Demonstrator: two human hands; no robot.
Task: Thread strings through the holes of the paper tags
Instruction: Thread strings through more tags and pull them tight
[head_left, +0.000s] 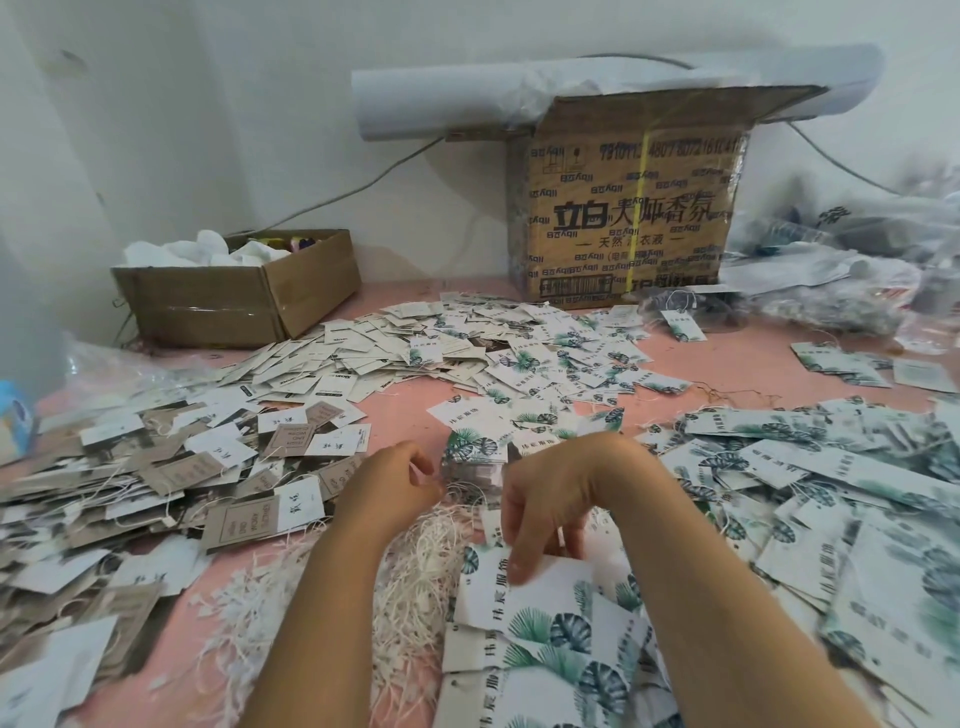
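Tag (524, 587) at 6 o'clock is pinched by the right hand (550, 514); the left hand (395, 483) pinches a string (458, 491) that could snag on the loose strings (415, 571) beneath.

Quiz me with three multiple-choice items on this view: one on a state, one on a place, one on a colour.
1. The small cardboard box is: A open; B taped shut; C flattened.
2. The loose strings lie: A in that box; B on the table beside the left hand; C on the floor.
3. The table top is: A pink; B green; C black.

Key: 1 A, its top is open and white stuff shows inside. 2 B, the pale heap spreads over the table by the left hand and wrist. 3 A, every bare patch between the tags is pink.
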